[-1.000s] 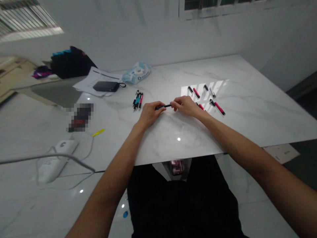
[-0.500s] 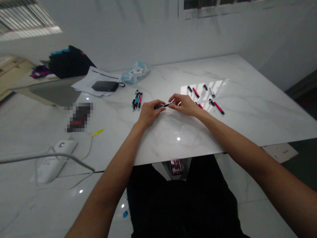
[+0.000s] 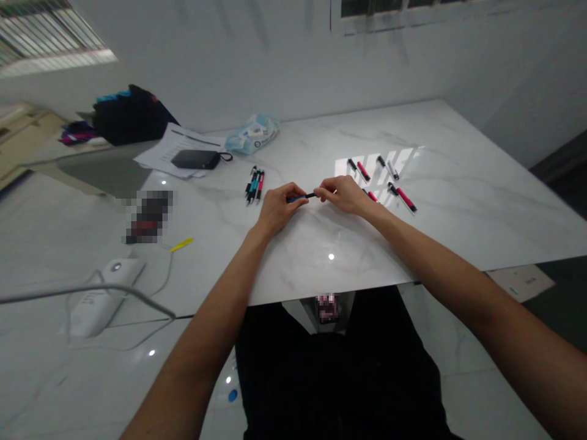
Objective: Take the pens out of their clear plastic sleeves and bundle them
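Blue-and-black slim pen [image 3: 302, 197] sat pinched at both ends, held level just above the white marble-patterned table [image 3: 458, 201] near its middle. At the blue end, the left hand [image 3: 276, 209] was closed around the barrel with thumb and fingers curled over it; at the dark tip end, the right hand [image 3: 345, 194] gripped it between thumb and forefinger, the other fingers folded. Both wrists rested low, close to the tabletop.

Just behind the right hand lay a scatter of loose pen parts, red barrels and black caps [image 3: 384, 178], some in the bright patch of window light. Left of the left hand, a small bunch of assembled pens in black, teal and red [image 3: 255, 184] lay side by side, near but apart from it.

Farther back on the left were a black rectangular pouch with a loop [image 3: 196, 159] resting on white printed sheets [image 3: 177, 146], and beside them a crumpled clear plastic bag with blue print [image 3: 252, 134]. On the glossy floor at the left lay a white power strip with its cable [image 3: 98, 296] and a small yellow strip [image 3: 182, 245].
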`<action>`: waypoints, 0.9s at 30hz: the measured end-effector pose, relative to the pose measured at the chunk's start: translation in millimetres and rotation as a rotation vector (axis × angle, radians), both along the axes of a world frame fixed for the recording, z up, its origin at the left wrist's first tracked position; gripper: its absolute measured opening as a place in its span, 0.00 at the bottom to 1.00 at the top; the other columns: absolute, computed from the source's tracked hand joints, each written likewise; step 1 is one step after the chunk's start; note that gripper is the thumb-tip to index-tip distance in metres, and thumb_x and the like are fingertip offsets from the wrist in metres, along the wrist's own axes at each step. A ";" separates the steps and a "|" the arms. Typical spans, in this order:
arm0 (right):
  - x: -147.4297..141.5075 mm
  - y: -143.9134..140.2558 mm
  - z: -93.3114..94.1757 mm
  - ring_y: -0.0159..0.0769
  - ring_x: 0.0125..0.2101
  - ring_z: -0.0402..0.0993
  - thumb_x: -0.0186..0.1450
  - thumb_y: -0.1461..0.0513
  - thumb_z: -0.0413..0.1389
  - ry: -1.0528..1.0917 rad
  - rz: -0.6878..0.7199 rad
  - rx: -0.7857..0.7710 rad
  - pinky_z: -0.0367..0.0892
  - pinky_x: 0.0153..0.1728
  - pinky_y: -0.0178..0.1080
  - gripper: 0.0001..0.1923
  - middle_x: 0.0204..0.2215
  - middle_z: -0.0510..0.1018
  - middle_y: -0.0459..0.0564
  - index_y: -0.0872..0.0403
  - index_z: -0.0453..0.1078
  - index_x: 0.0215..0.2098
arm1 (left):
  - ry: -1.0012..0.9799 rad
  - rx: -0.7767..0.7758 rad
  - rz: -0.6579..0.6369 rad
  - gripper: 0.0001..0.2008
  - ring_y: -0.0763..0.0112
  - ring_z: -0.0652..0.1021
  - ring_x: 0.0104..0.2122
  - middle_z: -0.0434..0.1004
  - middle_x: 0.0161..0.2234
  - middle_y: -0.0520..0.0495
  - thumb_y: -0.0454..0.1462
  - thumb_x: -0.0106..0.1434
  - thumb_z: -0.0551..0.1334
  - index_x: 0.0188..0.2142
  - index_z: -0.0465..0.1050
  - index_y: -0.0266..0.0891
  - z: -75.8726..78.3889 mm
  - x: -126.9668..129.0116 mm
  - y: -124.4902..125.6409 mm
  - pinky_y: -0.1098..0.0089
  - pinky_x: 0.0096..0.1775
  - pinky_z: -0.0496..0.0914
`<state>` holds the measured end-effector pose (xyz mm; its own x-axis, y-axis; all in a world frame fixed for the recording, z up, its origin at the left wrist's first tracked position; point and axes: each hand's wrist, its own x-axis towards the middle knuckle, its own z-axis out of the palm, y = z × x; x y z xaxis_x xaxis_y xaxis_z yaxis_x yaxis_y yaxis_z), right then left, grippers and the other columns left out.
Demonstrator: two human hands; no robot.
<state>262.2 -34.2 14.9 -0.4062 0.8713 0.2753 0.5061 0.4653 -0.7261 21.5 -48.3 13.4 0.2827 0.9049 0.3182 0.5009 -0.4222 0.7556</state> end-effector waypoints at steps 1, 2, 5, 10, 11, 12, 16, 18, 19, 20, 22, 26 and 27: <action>0.0 0.0 0.0 0.35 0.31 0.75 0.75 0.55 0.61 0.013 0.002 0.003 0.66 0.38 0.40 0.13 0.30 0.84 0.50 0.54 0.81 0.37 | -0.004 0.001 0.000 0.12 0.61 0.86 0.38 0.88 0.37 0.46 0.45 0.62 0.75 0.37 0.81 0.41 0.0 0.2 0.0 0.64 0.44 0.75; 0.0 -0.1 0.1 0.35 0.32 0.76 0.74 0.55 0.63 0.032 0.006 0.011 0.66 0.38 0.40 0.11 0.33 0.85 0.50 0.54 0.81 0.39 | -0.002 0.003 0.003 0.12 0.62 0.85 0.38 0.88 0.37 0.46 0.46 0.62 0.75 0.37 0.81 0.41 0.0 0.3 0.0 0.64 0.43 0.75; 0.2 -0.5 0.4 0.35 0.32 0.76 0.71 0.55 0.66 0.031 0.006 0.021 0.66 0.38 0.40 0.10 0.35 0.86 0.50 0.54 0.81 0.41 | 0.024 0.010 0.015 0.12 0.62 0.85 0.37 0.88 0.36 0.46 0.46 0.63 0.74 0.37 0.81 0.41 -0.5 0.0 0.3 0.63 0.43 0.74; 0.1 -1.1 0.4 0.35 0.30 0.75 0.75 0.52 0.60 0.017 0.001 0.014 0.66 0.37 0.40 0.17 0.30 0.84 0.50 0.54 0.80 0.35 | 0.015 0.009 0.007 0.12 0.61 0.86 0.38 0.89 0.37 0.46 0.46 0.63 0.74 0.38 0.81 0.41 -2.7 -0.9 2.1 0.63 0.44 0.75; 0.0 -1.2 0.6 0.35 0.31 0.76 0.74 0.52 0.62 0.045 0.004 0.022 0.67 0.37 0.40 0.14 0.33 0.85 0.50 0.54 0.80 0.38 | 0.009 0.005 0.006 0.12 0.61 0.86 0.37 0.89 0.37 0.46 0.46 0.63 0.74 0.38 0.81 0.41 -2.9 -1.0 2.3 0.63 0.43 0.75; 0.0 -1.1 0.8 0.36 0.32 0.76 0.71 0.52 0.65 0.065 0.007 0.029 0.67 0.37 0.39 0.13 0.35 0.86 0.51 0.54 0.81 0.41 | 0.007 0.002 0.007 0.12 0.62 0.86 0.37 0.89 0.37 0.46 0.46 0.63 0.74 0.38 0.81 0.41 -2.8 -0.9 2.5 0.63 0.43 0.75; 0.5 0.0 1.8 0.35 0.29 0.74 0.74 0.51 0.62 -0.003 -0.009 0.021 0.65 0.37 0.40 0.17 0.30 0.84 0.49 0.54 0.80 0.34 | 0.013 0.001 0.007 0.11 0.61 0.86 0.38 0.89 0.37 0.45 0.45 0.63 0.75 0.38 0.82 0.41 -1.8 -0.1 1.7 0.63 0.43 0.76; 0.7 0.2 1.9 0.34 0.28 0.72 0.77 0.51 0.59 -0.027 -0.025 0.021 0.64 0.36 0.41 0.21 0.27 0.82 0.49 0.53 0.79 0.31 | 0.003 -0.006 -0.001 0.12 0.61 0.86 0.38 0.89 0.38 0.45 0.46 0.63 0.75 0.39 0.82 0.41 -1.7 0.2 1.4 0.63 0.43 0.76; 0.7 -0.1 1.9 0.34 0.28 0.72 0.76 0.51 0.59 -0.015 -0.027 0.027 0.64 0.36 0.41 0.20 0.27 0.83 0.49 0.53 0.79 0.32 | -0.003 -0.010 -0.002 0.12 0.62 0.86 0.38 0.89 0.38 0.45 0.46 0.63 0.75 0.39 0.82 0.41 -1.9 0.1 1.4 0.63 0.43 0.77; 0.8 -0.4 1.9 0.34 0.29 0.73 0.75 0.52 0.61 0.010 -0.023 0.034 0.65 0.37 0.40 0.16 0.29 0.84 0.49 0.54 0.80 0.35 | -0.007 -0.012 -0.001 0.12 0.62 0.86 0.38 0.89 0.38 0.45 0.46 0.63 0.74 0.39 0.82 0.41 -2.2 -0.2 1.5 0.63 0.43 0.77; 1.1 -0.9 2.0 0.35 0.31 0.76 0.71 0.55 0.66 0.058 -0.005 0.051 0.66 0.37 0.39 0.10 0.34 0.85 0.49 0.54 0.81 0.40 | -0.008 -0.011 0.005 0.13 0.62 0.86 0.38 0.89 0.38 0.45 0.47 0.63 0.74 0.39 0.82 0.41 -2.6 -0.8 1.9 0.63 0.44 0.77; 2.6 0.7 2.1 0.35 0.32 0.77 0.70 0.57 0.67 0.033 -0.009 0.058 0.66 0.38 0.39 0.07 0.33 0.85 0.49 0.53 0.82 0.38 | -0.001 -0.018 0.005 0.13 0.62 0.85 0.37 0.89 0.37 0.45 0.47 0.63 0.74 0.39 0.82 0.41 -0.6 -0.2 0.8 0.64 0.43 0.77; 2.8 1.4 2.0 0.35 0.32 0.76 0.72 0.56 0.66 0.013 -0.022 0.052 0.66 0.38 0.40 0.10 0.32 0.85 0.49 0.53 0.82 0.36 | -0.001 -0.023 0.001 0.13 0.63 0.85 0.36 0.88 0.37 0.45 0.48 0.64 0.74 0.38 0.83 0.41 0.5 0.5 0.0 0.64 0.43 0.77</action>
<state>265.1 -32.8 16.9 -0.3835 0.8643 0.3254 0.5072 0.4915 -0.7080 22.0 -48.4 13.9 0.2819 0.9121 0.2978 0.5006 -0.4046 0.7653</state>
